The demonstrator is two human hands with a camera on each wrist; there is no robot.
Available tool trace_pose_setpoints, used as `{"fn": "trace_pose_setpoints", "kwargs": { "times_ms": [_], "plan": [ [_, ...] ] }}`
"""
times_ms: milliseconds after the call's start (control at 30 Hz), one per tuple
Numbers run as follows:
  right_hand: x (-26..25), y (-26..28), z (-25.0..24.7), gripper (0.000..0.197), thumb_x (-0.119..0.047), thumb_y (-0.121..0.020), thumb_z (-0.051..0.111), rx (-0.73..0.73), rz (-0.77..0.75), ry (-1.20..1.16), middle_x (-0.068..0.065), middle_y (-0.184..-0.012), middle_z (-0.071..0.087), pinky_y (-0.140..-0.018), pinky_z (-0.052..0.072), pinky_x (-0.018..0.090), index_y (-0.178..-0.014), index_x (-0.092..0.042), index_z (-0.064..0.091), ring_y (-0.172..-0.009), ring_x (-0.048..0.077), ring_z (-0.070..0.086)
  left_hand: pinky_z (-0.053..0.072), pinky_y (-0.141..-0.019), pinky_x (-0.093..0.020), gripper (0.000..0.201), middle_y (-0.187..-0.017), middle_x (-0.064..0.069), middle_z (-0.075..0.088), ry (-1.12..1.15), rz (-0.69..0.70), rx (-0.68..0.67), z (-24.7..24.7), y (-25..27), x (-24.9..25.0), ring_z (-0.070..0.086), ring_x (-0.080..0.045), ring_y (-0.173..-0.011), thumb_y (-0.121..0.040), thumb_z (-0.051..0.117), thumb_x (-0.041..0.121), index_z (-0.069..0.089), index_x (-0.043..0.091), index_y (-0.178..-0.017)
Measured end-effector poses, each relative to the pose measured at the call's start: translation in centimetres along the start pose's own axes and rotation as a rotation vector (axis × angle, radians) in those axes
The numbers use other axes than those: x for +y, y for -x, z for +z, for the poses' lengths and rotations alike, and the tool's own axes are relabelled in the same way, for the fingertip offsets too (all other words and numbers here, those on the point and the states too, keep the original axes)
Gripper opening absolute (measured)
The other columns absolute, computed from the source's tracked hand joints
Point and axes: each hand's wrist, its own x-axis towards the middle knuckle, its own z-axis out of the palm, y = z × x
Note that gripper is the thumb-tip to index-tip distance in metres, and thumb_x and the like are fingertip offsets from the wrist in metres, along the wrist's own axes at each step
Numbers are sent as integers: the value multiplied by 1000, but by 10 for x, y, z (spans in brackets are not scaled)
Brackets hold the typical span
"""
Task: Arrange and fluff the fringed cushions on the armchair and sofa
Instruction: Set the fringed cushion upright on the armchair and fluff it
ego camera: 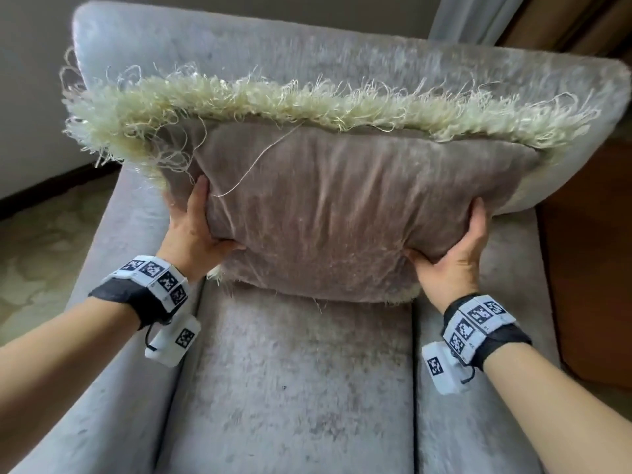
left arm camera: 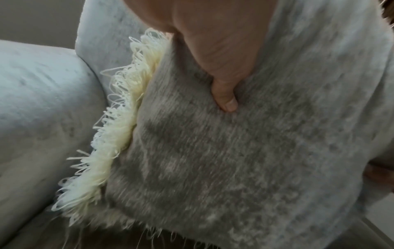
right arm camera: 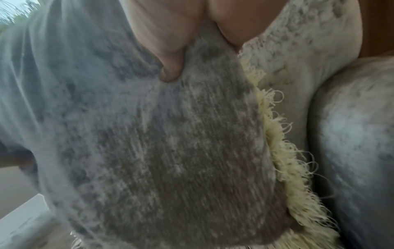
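Observation:
A taupe velvet cushion (ego camera: 342,206) with a cream fringe (ego camera: 273,100) stands upright against the back of the grey armchair (ego camera: 239,46), its lower edge at the seat. My left hand (ego camera: 196,224) grips its lower left side, thumb pressed into the front face. My right hand (ego camera: 455,248) grips the lower right side the same way. In the left wrist view the thumb (left arm camera: 226,99) digs into the cushion (left arm camera: 213,160) beside the fringe (left arm camera: 110,143). The right wrist view shows the right thumb (right arm camera: 170,70) sunk into the cushion (right arm camera: 170,151). The fingers behind the cushion are hidden.
The armchair seat (ego camera: 297,388) lies in front of the cushion, with padded arms at left (ego camera: 113,268) and right (ego camera: 513,268). A patterned carpet (ego camera: 37,251) is to the left, a wooden floor (ego camera: 588,268) to the right, and a curtain (ego camera: 468,18) behind.

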Motion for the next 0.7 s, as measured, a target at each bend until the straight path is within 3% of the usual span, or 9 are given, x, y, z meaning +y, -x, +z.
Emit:
{"fn": "trace_pose_setpoints", "kwargs": {
  "times_ms": [67,167,200,233,300,400,533,633,700],
  "plan": [
    [2,-8,8,123,-3,-66,87,-12,-26,5,4,-146,16,-120,18,30,-143,-52,5,-142,17,22,32,-112,-58,138,-154,-31,16,-21,-53,-15,4,-7,-1,28,-53,-138,-55,93,36,-15,55,-138],
    [13,-10,21,121,2,-66,85,-47,-3,32,6,-142,19,-111,15,8,-149,-35,5,-131,2,23,25,-116,-52,140,-151,-36,18,-65,-69,-73,20,-14,-5,25,-52,-138,-57,93,32,-15,49,-145],
    [19,-8,25,120,2,-66,85,-65,9,47,9,-142,21,-112,16,10,-150,-29,5,-130,2,23,26,-116,-52,141,-150,-36,23,-85,-72,-93,25,-16,-7,27,-52,-137,-57,93,32,-17,49,-144],
    [25,-3,28,120,1,-66,85,-85,31,65,13,-144,21,-116,19,19,-150,-27,4,-133,8,25,27,-115,-53,141,-148,-37,27,-112,-78,-115,31,-16,-11,28,-52,-136,-58,92,33,-18,47,-144],
    [37,7,31,121,-2,-67,85,-118,85,103,19,-148,19,-117,22,35,-149,-33,2,-137,25,29,33,-111,-54,140,-143,-39,32,-161,-90,-142,43,-15,-19,34,-55,-131,-58,92,34,-19,45,-143],
    [47,13,35,122,-4,-69,84,-131,112,139,25,-151,15,-113,23,31,-146,-45,0,-138,34,30,32,-112,-53,142,-142,-42,28,-182,-101,-156,47,-14,-21,34,-55,-131,-59,92,33,-19,40,-147],
    [50,9,37,122,-9,-68,87,-140,94,215,25,-147,21,-110,17,16,-151,-31,0,-135,33,29,27,-115,-51,143,-141,-46,26,-236,-61,-184,39,-15,-11,27,-56,-136,-60,91,27,-20,40,-149],
    [39,5,28,125,-18,-68,87,-218,173,327,24,-143,28,-107,34,39,-153,-34,-2,-130,41,39,24,-114,-52,135,-140,-44,34,-343,-40,-228,28,-13,-8,5,-50,-144,-71,77,16,-35,50,-138],
    [28,5,16,121,-14,-72,84,-299,245,388,22,-147,27,-107,35,46,-154,-37,-2,-131,43,38,37,-107,-55,127,-140,-42,35,-389,-35,-275,16,-7,4,8,-51,-143,-73,60,0,-38,51,-135]
  ]
}}
